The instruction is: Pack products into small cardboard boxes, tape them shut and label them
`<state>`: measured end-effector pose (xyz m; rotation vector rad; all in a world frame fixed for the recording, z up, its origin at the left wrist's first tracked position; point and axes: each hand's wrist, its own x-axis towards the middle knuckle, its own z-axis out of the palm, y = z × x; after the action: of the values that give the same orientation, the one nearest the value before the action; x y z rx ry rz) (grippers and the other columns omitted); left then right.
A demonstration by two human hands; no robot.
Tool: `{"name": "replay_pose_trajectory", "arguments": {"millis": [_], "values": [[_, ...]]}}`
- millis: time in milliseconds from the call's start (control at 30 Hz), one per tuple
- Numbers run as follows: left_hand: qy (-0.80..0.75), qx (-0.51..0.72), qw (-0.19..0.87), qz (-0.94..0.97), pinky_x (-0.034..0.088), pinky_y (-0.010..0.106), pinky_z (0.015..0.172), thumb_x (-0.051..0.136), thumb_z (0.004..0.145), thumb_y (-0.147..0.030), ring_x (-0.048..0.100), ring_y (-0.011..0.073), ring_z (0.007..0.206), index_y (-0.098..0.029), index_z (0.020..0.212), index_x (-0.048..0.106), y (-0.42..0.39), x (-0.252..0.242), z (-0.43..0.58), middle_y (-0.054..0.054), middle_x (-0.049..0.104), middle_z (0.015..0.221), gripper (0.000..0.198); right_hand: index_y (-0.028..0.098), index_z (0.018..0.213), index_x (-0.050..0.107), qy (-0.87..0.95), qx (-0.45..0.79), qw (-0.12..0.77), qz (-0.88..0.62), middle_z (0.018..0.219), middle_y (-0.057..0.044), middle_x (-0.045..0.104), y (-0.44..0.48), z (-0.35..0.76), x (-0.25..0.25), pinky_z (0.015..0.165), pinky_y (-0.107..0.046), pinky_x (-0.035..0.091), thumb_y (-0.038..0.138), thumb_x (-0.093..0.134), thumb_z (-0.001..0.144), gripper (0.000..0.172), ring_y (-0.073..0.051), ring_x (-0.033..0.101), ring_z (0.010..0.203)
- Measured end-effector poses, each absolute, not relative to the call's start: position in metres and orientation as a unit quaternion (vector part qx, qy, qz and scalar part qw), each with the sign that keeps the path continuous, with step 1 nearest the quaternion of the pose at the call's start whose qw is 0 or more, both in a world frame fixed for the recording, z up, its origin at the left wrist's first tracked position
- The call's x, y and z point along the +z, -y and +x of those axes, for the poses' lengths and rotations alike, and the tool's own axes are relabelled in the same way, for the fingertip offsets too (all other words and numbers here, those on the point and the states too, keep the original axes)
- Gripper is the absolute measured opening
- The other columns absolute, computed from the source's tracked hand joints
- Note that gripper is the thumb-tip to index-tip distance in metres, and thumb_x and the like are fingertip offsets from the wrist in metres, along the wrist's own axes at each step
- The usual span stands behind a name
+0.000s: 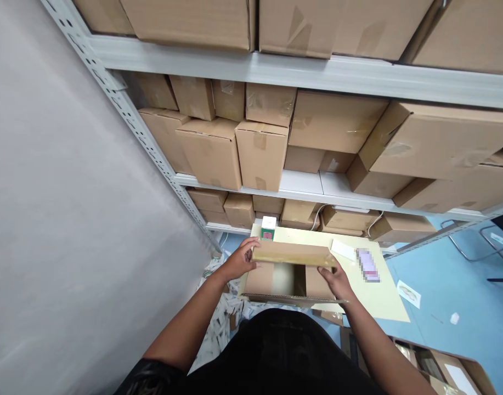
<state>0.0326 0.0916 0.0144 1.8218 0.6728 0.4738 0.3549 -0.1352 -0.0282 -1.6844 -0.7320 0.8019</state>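
On a pale yellow table (383, 302) in front of me stands a cardboard box (259, 278) with its top partly open and a dark gap in the middle. My left hand (241, 259) grips the left end of the box's raised far flap (292, 253). At the flap's right end, my right hand (335, 278) holds it between thumb and fingers. Behind the flap stands a small white and green box (268, 227). A white flat item (343, 249) and a blurred purple item (368, 265) lie to the right on the table.
Shelves (276, 71) packed with cardboard boxes rise beyond the table. A grey wall (70, 219) runs along the left. White paper strips (216, 329) cover the floor at lower left. An open carton (452, 367) sits at lower right, a metal-framed chair (477, 247) farther right.
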Motion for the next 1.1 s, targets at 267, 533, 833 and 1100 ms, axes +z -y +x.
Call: {"name": "replay_pose_trajectory", "arguments": {"millis": [267,533,833,1100], "values": [[-0.214,0.124,0.667,0.703,0.028,0.053,0.124,0.05,0.091,-0.077,0.009,0.0362,0.16,-0.032,0.162,0.035,-0.071,0.019,-0.018,0.004,0.006,0.176,0.086,0.025,0.154,0.046,0.307,0.258,0.537,-0.742,0.156,-0.01,0.053,0.133,0.35,-0.033,0.12,-0.048,0.04,0.05,0.071,0.083,0.08,-0.031,0.052,0.141],[-0.17,0.027,0.685,0.708,0.018,0.056,0.127,0.072,0.063,-0.088,0.0,0.0384,0.16,-0.031,0.167,0.01,-0.063,0.041,-0.023,0.008,-0.008,0.175,0.133,0.027,0.142,0.061,0.41,0.196,0.508,-0.732,0.152,-0.008,0.054,0.135,0.369,-0.039,0.125,-0.05,0.032,0.046,0.065,0.087,0.059,-0.028,0.048,0.143],[-0.221,0.045,0.592,0.774,0.027,0.051,0.126,0.073,0.082,-0.069,0.008,0.0351,0.16,-0.029,0.167,0.016,-0.053,0.04,-0.022,0.009,0.003,0.175,0.11,0.027,0.147,0.059,0.394,0.238,0.516,-0.722,0.154,-0.007,0.052,0.137,0.375,-0.042,0.126,-0.048,0.03,0.045,0.066,0.086,0.063,-0.028,0.045,0.146],[-0.443,0.274,0.427,0.739,0.051,0.044,0.105,0.053,0.099,-0.043,0.055,0.0277,0.133,-0.022,0.13,0.059,-0.034,-0.003,0.026,0.012,0.057,0.143,0.038,0.03,0.151,0.054,0.35,0.367,0.563,-0.653,0.165,-0.002,0.041,0.143,0.372,-0.036,0.127,-0.047,0.028,0.062,0.04,0.098,0.064,-0.027,0.033,0.155]]}}
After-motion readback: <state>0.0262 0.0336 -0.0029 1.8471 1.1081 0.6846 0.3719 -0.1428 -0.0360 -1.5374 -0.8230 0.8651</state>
